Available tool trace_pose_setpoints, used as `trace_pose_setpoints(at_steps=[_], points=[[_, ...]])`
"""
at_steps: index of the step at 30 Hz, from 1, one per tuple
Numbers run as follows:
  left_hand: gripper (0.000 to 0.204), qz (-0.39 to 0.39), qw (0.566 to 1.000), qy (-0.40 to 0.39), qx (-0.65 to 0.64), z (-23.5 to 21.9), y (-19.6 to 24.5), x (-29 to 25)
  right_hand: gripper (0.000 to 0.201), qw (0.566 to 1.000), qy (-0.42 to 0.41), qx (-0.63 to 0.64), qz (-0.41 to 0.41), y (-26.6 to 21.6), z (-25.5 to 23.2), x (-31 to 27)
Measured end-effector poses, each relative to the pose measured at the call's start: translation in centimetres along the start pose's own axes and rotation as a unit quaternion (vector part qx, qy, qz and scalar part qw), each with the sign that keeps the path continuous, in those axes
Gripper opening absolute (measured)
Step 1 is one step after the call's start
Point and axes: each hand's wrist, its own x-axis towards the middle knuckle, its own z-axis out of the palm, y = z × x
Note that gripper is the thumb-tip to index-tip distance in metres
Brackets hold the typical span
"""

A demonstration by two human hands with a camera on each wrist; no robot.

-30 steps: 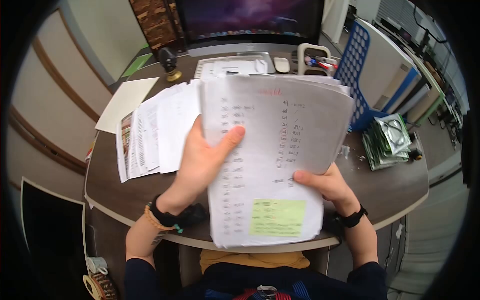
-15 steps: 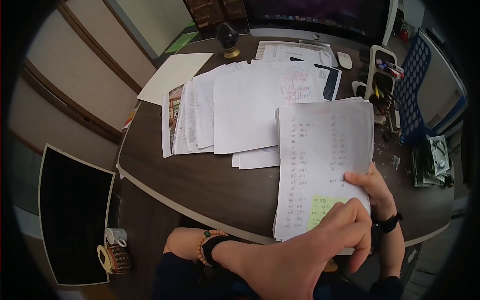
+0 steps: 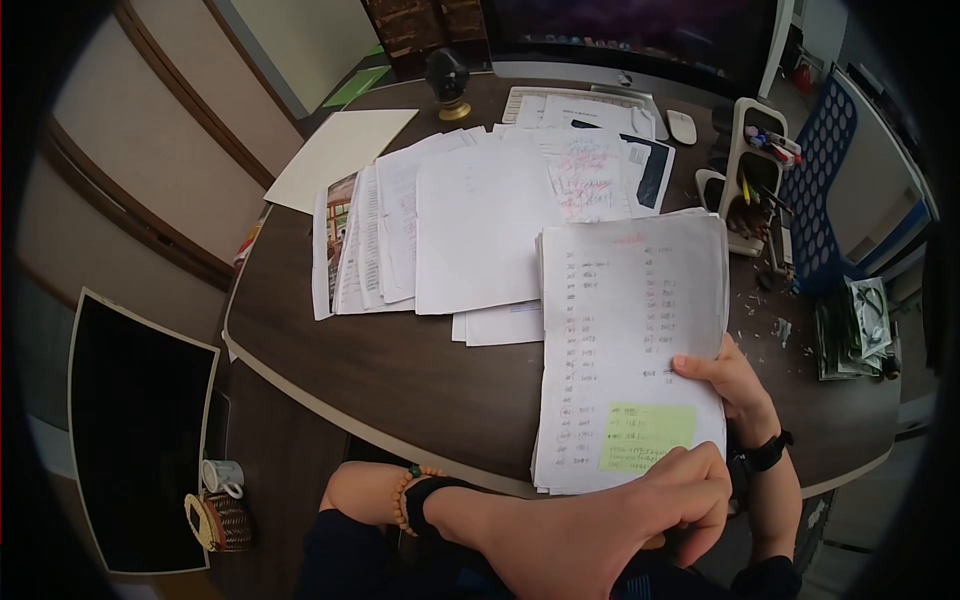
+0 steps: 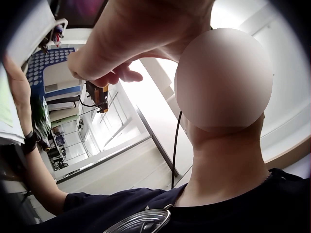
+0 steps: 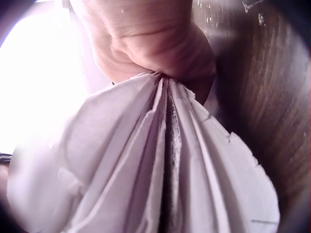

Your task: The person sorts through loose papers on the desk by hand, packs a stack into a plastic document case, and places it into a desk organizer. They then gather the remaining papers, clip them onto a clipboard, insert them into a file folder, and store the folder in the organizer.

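A thick stack of handwritten sheets (image 3: 625,320), with a yellow-green note (image 3: 650,425) low on its top page, is gripped at its right edge by my right hand (image 3: 738,388), thumb on top. The right wrist view shows the papers (image 5: 204,145) fanned into gaps below the palm (image 5: 146,39). My left hand (image 3: 640,505) reaches across in front of the stack's bottom edge, covering its lower right corner in the head view. In the left wrist view that hand (image 4: 131,39) has bent fingers, apart from the papers, with nothing visible in them.
Loose papers (image 3: 480,230) spread over the desk (image 3: 380,370), left of the stack. Behind are a keyboard, a mouse (image 3: 681,126) and a monitor (image 3: 640,40). A pen organizer (image 3: 745,150), blue file rack (image 3: 820,145) and green packets (image 3: 850,330) stand right; a mug (image 3: 222,475) is lower left.
My left hand has left the stack's left side and crossed to its lower right, fingers now bent. My right hand keeps its grip. The head view has turned left, showing more loose papers.
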Motion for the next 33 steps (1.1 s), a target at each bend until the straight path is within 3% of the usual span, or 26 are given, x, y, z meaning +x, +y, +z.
trace_pose_setpoints(at_steps=[2, 6, 8, 10, 11, 13, 16, 17, 19, 20, 22, 29, 32, 33], points=[[0.082, 0.174, 0.984, 0.004, 0.040, 0.1, -0.6, 0.6, 0.050, 1.000, 0.002, -0.003, -0.009, -0.1, 0.3, 0.0], [0.064, 0.137, 0.988, 0.010, 0.074, -0.1, 0.7, 0.0, 0.050, 1.000, 0.001, -0.007, -0.005, 0.0, 0.0, 0.0], [0.031, 0.028, 0.974, 0.093, 0.205, -1.0, 0.3, -0.4, 0.050, 1.000, 0.001, 0.010, -0.013, -0.2, 0.3, 0.0], [0.024, 0.010, 0.885, 0.196, 0.423, -4.2, 0.9, -0.6, 0.049, 0.999, 0.005, 0.023, -0.026, -0.6, 0.2, -0.2], [0.022, 0.012, 0.808, 0.253, 0.532, -6.1, 0.5, -1.1, 0.049, 0.999, -0.002, 0.042, -0.009, -0.9, -0.1, -0.3], [0.026, -0.065, 0.706, 0.288, 0.644, -10.1, -0.1, -2.4, 0.049, 0.998, -0.002, 0.060, -0.001, -1.2, -0.5, -0.4], [0.044, -0.172, 0.681, 0.255, 0.665, -14.8, -2.1, -4.3, 0.049, 0.997, 0.003, 0.077, -0.009, -0.9, -0.8, -0.4], [0.044, -0.170, 0.681, 0.254, 0.666, -15.6, -2.9, -4.7, 0.049, 0.997, 0.009, 0.071, -0.010, -0.7, -1.0, -0.3], [0.047, -0.171, 0.595, 0.236, 0.749, -16.5, -4.0, -5.4, 0.049, 0.998, 0.014, 0.067, -0.010, -0.5, -1.2, -0.2], [0.047, -0.171, 0.596, 0.234, 0.749, -16.7, -4.0, -5.6, 0.050, 0.998, 0.013, 0.060, -0.009, -0.5, -1.3, -0.2], [0.041, -0.189, 0.668, 0.200, 0.691, -17.0, -4.0, -5.8, 0.051, 0.998, 0.015, 0.055, -0.008, -0.5, -1.3, -0.4], [0.016, -0.113, 0.659, 0.241, 0.704, -17.5, -5.4, -6.6, 0.053, 0.997, 0.007, 0.081, -0.014, -0.6, -1.1, -0.3], [0.011, -0.134, 0.661, 0.311, 0.669, -17.9, -4.5, -6.4, 0.051, 0.996, 0.011, 0.088, -0.021, -0.6, -1.0, -0.4], [0.011, -0.108, 0.673, 0.340, 0.648, -18.2, -4.3, -6.6, 0.050, 0.995, 0.014, 0.100, -0.025, -0.7, -0.9, -0.5]])
